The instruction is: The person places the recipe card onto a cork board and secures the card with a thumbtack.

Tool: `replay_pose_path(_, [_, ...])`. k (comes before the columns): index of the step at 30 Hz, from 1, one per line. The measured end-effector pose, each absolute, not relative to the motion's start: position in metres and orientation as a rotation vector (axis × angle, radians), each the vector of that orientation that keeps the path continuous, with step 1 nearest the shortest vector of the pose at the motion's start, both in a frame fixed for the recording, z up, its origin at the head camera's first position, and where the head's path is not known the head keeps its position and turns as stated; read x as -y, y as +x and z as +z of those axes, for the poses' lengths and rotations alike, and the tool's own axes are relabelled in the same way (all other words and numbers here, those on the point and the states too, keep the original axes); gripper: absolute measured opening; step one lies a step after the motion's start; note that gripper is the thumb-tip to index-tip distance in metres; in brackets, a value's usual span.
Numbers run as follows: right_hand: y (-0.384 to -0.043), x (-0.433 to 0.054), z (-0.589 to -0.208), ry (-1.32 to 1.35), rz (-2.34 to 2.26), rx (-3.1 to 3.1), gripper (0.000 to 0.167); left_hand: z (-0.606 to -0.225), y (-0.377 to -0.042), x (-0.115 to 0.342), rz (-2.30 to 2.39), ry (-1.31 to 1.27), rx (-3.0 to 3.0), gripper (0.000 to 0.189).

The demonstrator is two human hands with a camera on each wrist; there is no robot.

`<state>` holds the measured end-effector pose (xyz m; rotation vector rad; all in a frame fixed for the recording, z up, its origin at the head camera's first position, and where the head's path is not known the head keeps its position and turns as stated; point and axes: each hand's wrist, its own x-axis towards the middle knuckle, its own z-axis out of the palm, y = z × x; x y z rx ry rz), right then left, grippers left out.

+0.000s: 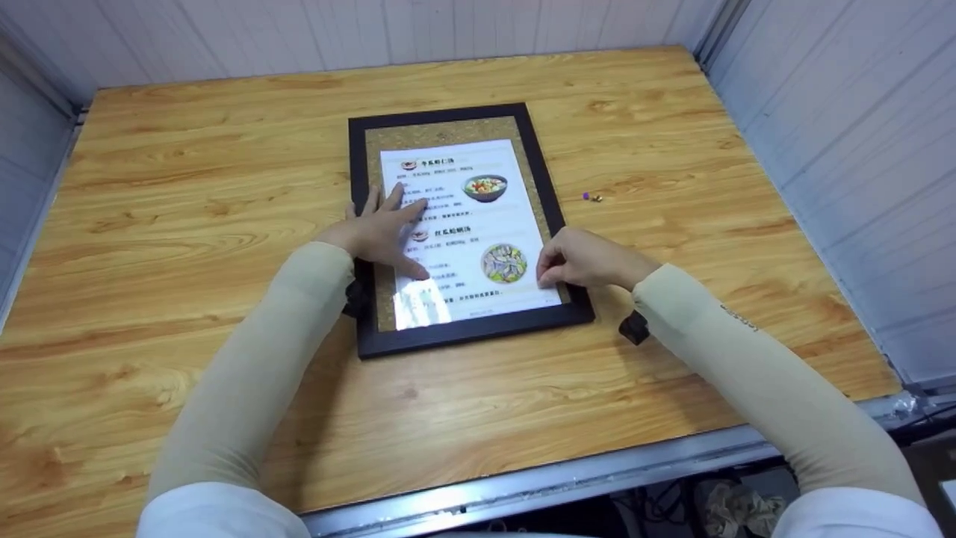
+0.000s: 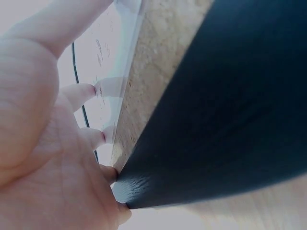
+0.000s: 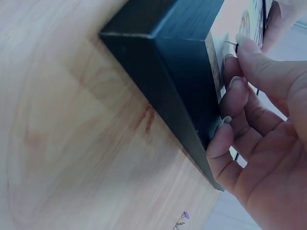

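A wooden table (image 1: 202, 179) bears a black-framed cork board (image 1: 478, 331); within the board's frame lies a glossy printed sheet (image 1: 478, 232) with two pictured dishes; the left hand (image 1: 383, 235) reaches across the board's left side, fingers spread, fingertips on the sheet; the right hand (image 1: 586, 258), at the board's lower right, pinches what looks like a thin pin (image 3: 236, 46), partly hidden by thumb and fingertips; tiny loose fasteners (image 1: 591, 197), one purple-headed, lie just right of the board.
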<state>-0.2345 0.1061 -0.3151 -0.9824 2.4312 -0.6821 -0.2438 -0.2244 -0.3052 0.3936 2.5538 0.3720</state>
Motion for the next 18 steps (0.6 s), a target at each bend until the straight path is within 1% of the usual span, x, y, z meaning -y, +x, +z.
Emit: replay_pose_path(18, [-0.234,-0.1024,-0.3145,-0.914,-0.651,-2.435,0.007,-0.3067,-0.2441,0.2234,0.341,0.394,-2.548,0.124])
